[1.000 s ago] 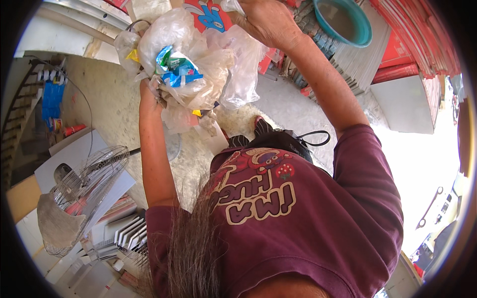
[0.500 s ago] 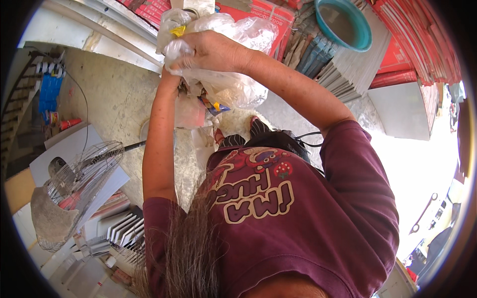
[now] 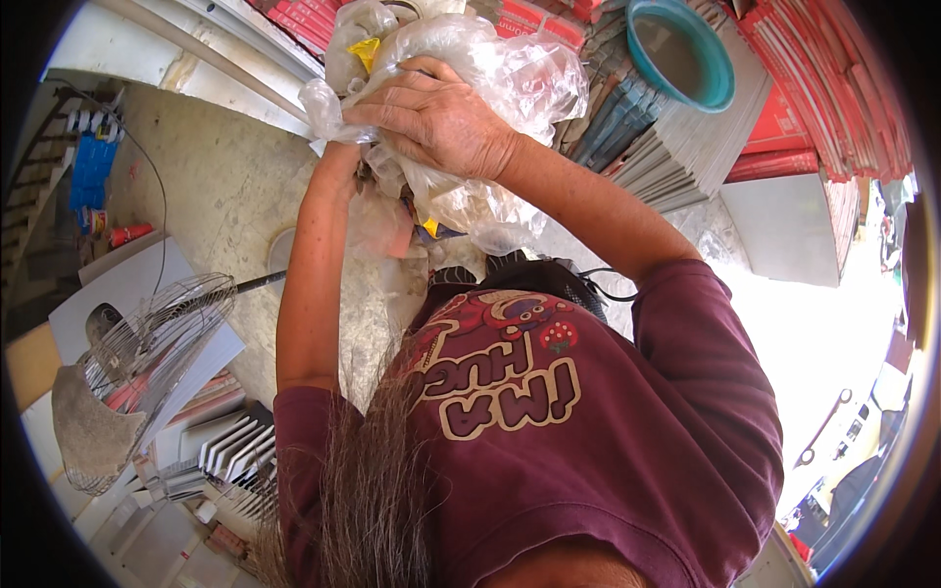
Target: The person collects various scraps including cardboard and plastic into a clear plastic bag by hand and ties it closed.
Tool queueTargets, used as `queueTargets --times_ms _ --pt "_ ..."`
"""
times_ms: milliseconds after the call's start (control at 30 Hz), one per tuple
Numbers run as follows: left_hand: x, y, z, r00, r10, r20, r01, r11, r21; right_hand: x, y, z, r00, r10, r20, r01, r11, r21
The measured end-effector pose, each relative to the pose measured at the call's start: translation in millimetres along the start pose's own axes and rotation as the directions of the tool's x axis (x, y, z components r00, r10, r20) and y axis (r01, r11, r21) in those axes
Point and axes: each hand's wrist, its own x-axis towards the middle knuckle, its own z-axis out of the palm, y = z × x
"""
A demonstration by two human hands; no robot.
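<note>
A bulky clear plastic bag [image 3: 510,83], crumpled, is held out in front of me with bits inside it, among them something yellow [image 3: 365,53]. My right hand [image 3: 441,122] lies over its near side, with bent fingers closed on the plastic. Beneath a twisted tuft of the plastic is my left hand [image 3: 340,160], at the bag's left edge; it grips from below, though its fingers are mostly hidden. A blue and yellow wrapper [image 3: 431,228] shows under the bag.
At the back right a teal basin [image 3: 676,59] of murky water rests on stacked grey tiles [image 3: 686,147]. Red tile boxes [image 3: 833,88] stand beyond. A wire fan cage [image 3: 162,333] and white panels lean at the left, near blue packages [image 3: 93,171].
My right hand has shifted slightly right and its fingers have spread more over the plastic. The bag bulges further to the right. My left hand has dropped slightly.
</note>
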Motion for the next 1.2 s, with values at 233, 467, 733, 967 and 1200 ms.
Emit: queueTargets --times_ms 233,467,733,967,1200 --pt "-8.0 -7.9 -21.7 0.982 -0.033 0.185 0.079 0.965 -0.250 10.5 -2.7 -1.1 0.994 0.107 -0.008 -0.106 0.991 0.080" --pt "-9.2 -8.1 -40.7 0.883 0.060 0.465 0.164 0.889 -0.427 8.9 -7.9 6.2 0.982 0.189 -0.022 -0.183 0.970 0.157" --pt "-18.2 -12.7 -32.7 0.913 0.072 0.401 0.121 0.892 -0.435 8.4 -8.5 15.5 0.971 0.232 -0.050 -0.218 0.957 0.191" --pt "-14.9 -10.9 -0.1 0.995 -0.019 0.101 0.036 0.986 -0.165 10.0 -18.5 23.1 0.962 0.270 -0.026 -0.258 0.940 0.223" --pt "18.3 -55.3 -43.2 0.978 0.145 0.151 -0.118 0.977 -0.175 20.1 -3.6 24.4 0.991 0.131 -0.002 -0.111 0.844 0.524"
